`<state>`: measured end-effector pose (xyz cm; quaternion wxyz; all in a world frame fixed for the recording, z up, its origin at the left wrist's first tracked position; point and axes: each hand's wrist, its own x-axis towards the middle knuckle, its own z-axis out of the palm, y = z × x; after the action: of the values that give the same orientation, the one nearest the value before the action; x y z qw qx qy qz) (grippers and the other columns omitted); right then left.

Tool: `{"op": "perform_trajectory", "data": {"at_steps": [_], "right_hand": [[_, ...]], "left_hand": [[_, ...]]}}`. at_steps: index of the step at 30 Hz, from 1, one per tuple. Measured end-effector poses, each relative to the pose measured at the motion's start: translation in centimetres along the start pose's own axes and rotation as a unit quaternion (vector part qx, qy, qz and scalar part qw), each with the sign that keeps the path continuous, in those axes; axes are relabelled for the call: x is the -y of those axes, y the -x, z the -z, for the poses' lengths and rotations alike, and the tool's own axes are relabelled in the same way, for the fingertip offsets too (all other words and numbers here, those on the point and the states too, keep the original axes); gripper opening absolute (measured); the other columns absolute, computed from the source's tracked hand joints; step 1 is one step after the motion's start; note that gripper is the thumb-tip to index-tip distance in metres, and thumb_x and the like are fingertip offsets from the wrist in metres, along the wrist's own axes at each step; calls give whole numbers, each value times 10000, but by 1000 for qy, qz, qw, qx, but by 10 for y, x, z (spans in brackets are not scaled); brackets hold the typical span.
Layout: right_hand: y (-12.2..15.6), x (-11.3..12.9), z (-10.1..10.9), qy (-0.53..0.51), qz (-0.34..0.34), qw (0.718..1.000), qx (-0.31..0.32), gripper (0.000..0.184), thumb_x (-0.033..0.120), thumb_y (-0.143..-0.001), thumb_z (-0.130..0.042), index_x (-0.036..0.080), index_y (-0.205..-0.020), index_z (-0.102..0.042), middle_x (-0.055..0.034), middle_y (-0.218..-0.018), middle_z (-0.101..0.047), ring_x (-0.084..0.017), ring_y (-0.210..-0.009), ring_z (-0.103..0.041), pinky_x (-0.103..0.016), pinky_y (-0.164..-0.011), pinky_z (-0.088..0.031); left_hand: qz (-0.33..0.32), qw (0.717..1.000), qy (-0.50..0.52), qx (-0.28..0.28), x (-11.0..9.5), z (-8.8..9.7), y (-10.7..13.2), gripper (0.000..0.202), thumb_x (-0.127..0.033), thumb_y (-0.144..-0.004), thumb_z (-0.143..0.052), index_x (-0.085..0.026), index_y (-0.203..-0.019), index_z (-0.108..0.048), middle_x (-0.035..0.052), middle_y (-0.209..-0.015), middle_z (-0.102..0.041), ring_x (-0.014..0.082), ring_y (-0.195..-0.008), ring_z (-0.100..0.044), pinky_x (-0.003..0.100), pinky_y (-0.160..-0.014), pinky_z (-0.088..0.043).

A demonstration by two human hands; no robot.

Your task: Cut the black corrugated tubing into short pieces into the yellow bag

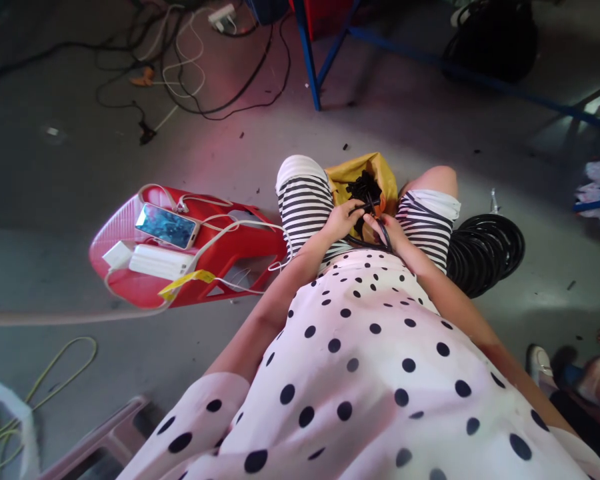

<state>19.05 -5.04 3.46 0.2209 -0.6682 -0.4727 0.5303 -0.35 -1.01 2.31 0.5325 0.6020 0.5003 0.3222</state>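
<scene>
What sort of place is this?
Probably a workshop or small factory floor: blue metal frame, cables strewn across bare grey floor, and black coils beside the seated person.

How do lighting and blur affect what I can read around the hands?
Head view: the floor is dim, pinkish near the red stool; left hand and right hand read clearly, but the black cable they hold blends with dark pieces in the yellow bag; the lower-left corner looks soft.

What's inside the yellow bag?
A heap of black pieces shows in the yellow bag. Anything beneath that heap is covered. The left hand and right hand partly block the near side.
</scene>
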Motion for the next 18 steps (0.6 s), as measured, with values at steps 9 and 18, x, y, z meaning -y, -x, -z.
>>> {"op": "perform_trajectory", "data": {"at_steps": [9,18], "right_hand": [[-4,-4,3,-15,-13,1000,16,699,903,-768,-864,283,-867,-556,3,-670,-611,-224,-660,-616,-358,-653,-518],[-11,-6,0,29,8,998,-53,707,871,-729,-909,283,-718,-516,10,-591,-555,-194,-614,-534,-334,-584,-436]], "left_hand": [[4,999,-7,34,6,1,-2,193,-183,-973,-676,-173,-1120,-801,-2,-804,-731,148,-692,-642,293,-779,-563],[11,998,46,-32,9,-6,-7,68,-245,-1003,-736,-199,-1047,-762,4,-805,-726,181,-819,-702,318,-875,-593]]}}
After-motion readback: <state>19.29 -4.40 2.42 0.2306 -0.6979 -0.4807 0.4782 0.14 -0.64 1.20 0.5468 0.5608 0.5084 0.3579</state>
